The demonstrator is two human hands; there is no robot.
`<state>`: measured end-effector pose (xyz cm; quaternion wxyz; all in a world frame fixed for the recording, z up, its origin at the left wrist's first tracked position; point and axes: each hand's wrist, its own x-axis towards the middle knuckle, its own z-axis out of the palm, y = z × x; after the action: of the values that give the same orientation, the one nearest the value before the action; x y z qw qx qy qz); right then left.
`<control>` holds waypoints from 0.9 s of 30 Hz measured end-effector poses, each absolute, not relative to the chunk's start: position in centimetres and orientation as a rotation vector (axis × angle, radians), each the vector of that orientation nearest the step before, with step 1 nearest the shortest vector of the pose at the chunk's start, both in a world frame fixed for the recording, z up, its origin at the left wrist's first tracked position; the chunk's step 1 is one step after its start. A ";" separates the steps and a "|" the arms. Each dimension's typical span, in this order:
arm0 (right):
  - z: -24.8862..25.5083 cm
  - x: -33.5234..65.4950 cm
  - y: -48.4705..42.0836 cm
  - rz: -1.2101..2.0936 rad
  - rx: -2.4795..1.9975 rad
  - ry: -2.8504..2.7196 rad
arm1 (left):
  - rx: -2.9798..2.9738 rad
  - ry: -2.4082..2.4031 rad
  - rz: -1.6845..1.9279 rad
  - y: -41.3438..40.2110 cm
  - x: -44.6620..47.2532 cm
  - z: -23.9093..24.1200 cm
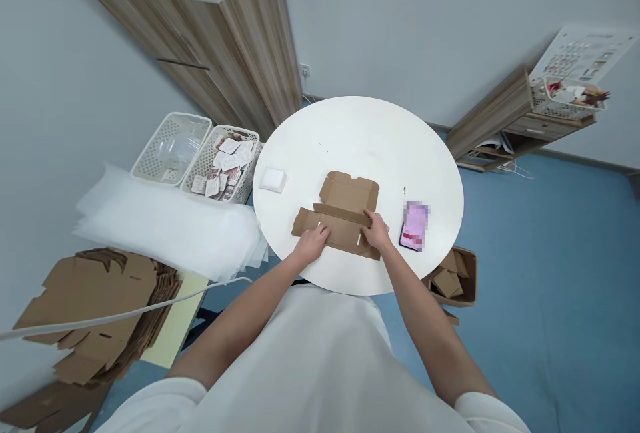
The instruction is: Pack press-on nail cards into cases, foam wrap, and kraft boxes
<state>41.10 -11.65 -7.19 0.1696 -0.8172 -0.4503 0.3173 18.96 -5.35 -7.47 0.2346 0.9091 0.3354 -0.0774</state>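
A flat brown cardboard box blank [345,210] lies on the round white table [360,140], partly folded along its near panels. My left hand [313,244] rests on its near left part with fingers pressed down on the cardboard. My right hand [377,230] grips the fold line on the near right side, fingers curled over the raised flap. A small white foam pad [273,179] lies on the table to the left of the blank. A phone [414,225] lies to the right of my right hand.
Two white plastic baskets [173,148] stand left of the table, one holding several small cards [223,168]. White foam sheets [170,223] and a stack of flat cardboard blanks [100,306] lie at the left. A box of folded cartons [453,278] sits on the blue floor by the table.
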 end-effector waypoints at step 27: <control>-6.4 34.7 -13.2 0.421 -2.481 -2.155 | 2.756 0.820 -0.112 -4.3 19.4 -5.9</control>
<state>34.72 -13.19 -6.43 -0.0859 -0.7461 -0.6480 0.1265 19.42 -4.30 -5.93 0.1319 0.9494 0.2825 -0.0386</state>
